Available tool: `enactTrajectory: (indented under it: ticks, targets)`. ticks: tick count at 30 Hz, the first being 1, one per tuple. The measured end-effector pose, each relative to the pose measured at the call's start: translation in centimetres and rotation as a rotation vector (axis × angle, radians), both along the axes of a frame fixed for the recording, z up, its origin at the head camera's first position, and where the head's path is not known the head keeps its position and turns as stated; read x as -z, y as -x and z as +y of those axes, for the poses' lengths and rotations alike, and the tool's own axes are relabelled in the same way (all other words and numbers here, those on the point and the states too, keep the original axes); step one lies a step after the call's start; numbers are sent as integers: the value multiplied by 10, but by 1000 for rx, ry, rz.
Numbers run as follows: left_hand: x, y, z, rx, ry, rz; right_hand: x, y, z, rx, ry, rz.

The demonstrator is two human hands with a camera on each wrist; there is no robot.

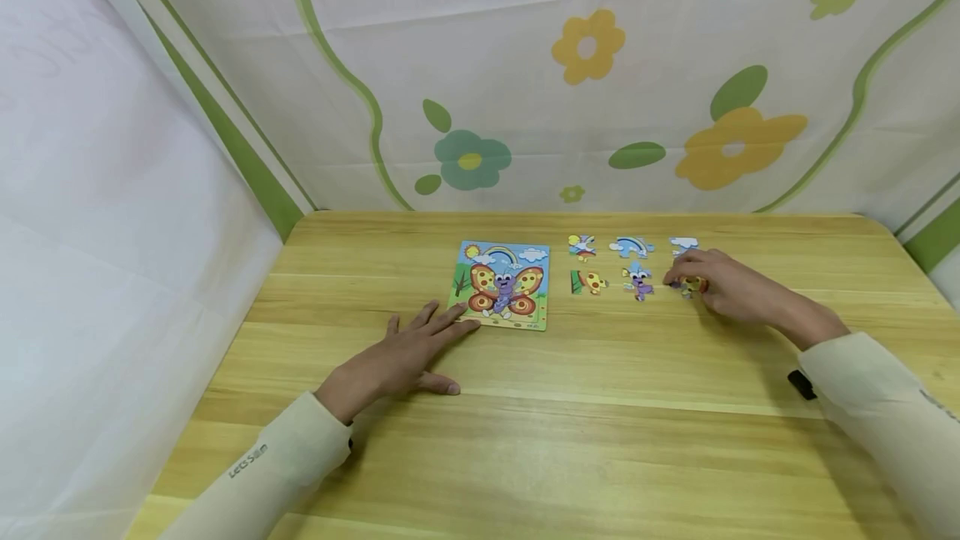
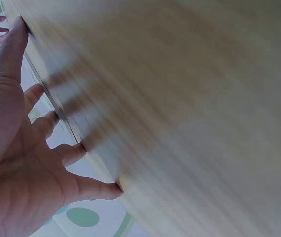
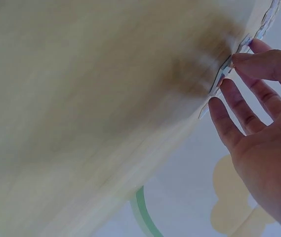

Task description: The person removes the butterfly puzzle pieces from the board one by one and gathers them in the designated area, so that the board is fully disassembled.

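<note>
A square butterfly puzzle board [image 1: 501,286] lies on the wooden table. Fingers of my left hand [image 1: 405,352] rest on its lower left edge, spread out, with the thumb on the tabletop. To the right of the board, my right hand [image 1: 731,286] pinches a purple, yellow and red puzzle piece [image 1: 690,286], partly hidden under the fingers. In the right wrist view this puzzle piece [image 3: 220,75] is seen edge-on at the thumb and fingertips, low at the tabletop. Beside it lies a piece with the butterfly's purple body [image 1: 640,283].
Other loose pieces sit in two rows: a sun piece [image 1: 582,247], a rainbow piece [image 1: 632,247], a cloud piece [image 1: 683,243] and a yellow wing piece [image 1: 588,282]. A flower-printed curtain [image 1: 510,40] hangs behind the table [image 1: 540,448].
</note>
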State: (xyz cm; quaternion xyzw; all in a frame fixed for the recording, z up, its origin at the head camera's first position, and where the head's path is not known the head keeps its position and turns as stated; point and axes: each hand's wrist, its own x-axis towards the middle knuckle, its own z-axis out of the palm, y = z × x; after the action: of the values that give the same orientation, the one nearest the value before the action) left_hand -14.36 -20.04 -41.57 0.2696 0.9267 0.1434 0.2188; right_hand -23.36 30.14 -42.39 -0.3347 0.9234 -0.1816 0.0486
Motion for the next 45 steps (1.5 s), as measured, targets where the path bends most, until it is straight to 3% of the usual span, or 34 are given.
enactTrajectory:
  ticks: [8, 13, 19, 32, 45]
  targets:
    - [-1, 0, 0, 8, 0, 11, -7, 3, -18, -30, 34, 50]
    - [-2, -1, 1, -4, 5, 8, -17, 2, -51, -8, 75, -36]
    - [-2, -3, 2, -4, 6, 16, -25, 5, -96, -22, 82, -63]
    - [-3, -5, 2, 21, 17, 52, -28, 13, -183, -140, 103, -91]
    - [-4, -5, -6, -7, 17, 68, -23, 14, -233, -196, 78, -176]
